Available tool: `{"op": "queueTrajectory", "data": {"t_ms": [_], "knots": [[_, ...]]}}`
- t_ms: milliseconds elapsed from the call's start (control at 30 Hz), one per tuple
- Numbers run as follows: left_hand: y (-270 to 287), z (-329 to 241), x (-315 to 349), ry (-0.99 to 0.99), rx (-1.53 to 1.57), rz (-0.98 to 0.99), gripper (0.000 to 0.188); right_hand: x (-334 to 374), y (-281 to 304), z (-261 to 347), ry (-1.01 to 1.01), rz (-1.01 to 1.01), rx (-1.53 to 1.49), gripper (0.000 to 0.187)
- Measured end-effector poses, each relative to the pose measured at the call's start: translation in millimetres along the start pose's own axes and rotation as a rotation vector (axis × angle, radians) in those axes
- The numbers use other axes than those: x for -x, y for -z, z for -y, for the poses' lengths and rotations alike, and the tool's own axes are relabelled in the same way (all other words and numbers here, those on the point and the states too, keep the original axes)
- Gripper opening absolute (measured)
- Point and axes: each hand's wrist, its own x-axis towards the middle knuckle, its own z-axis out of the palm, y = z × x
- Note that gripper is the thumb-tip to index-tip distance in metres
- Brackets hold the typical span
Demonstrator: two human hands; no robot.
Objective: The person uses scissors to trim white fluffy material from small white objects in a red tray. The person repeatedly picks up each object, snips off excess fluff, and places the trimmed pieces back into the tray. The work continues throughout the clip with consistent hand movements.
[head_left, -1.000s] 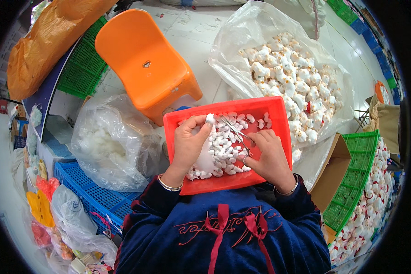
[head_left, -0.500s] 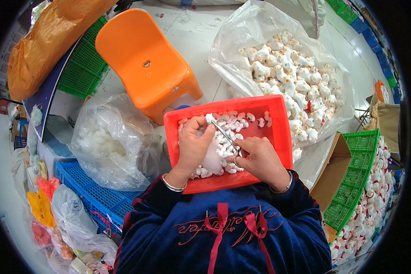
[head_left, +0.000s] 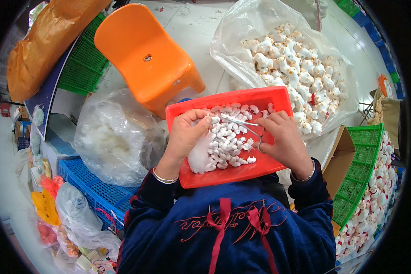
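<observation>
**Small plush piece pinched over a red tray, metal tool at its edge**

The small white plush piece [head_left: 213, 119] sits above the far left part of the tray, pinched narrowly between the left hand's [head_left: 187, 133] thumb and forefinger. The right hand [head_left: 282, 140] holds a scissor-handled metal tool [head_left: 240, 121], its handles spread and a finger loop near the thumb. The left grip probably steadies the piece while leaving its end exposed to the tool.

A tuft of white stuffing [head_left: 199, 155] lies below the left hand, likely placed there for easy reach. Loose plush pieces [head_left: 224, 145] cover much of the red tray [head_left: 223, 178], which is close against the person's body, presumably to catch whatever drops.

Beyond it, a clear bag [head_left: 233, 41] holds white plush toys [head_left: 301, 77]; another [head_left: 125, 171], left, holds stuffing, near an orange chair [head_left: 144, 57].

Whether the tool's tips touch the piece is too small to tell, as is whether the left palm grips the tuft. The tray's support is hidden.
</observation>
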Motion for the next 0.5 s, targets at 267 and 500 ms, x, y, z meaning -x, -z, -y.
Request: {"op": "queueTrajectory", "data": {"t_ms": [267,500], "knots": [[-8.7,-4.4,2.0,-0.025,-0.050,-0.032,0.018,-1.7,-4.0,0.3,0.061,-0.013,0.015,0.044],[-6.7,6.3,-0.2,-0.065,-0.008,-0.017,0.017,-3.6,-1.4,2.9,0.040,0.081,0.006,0.038]]}}
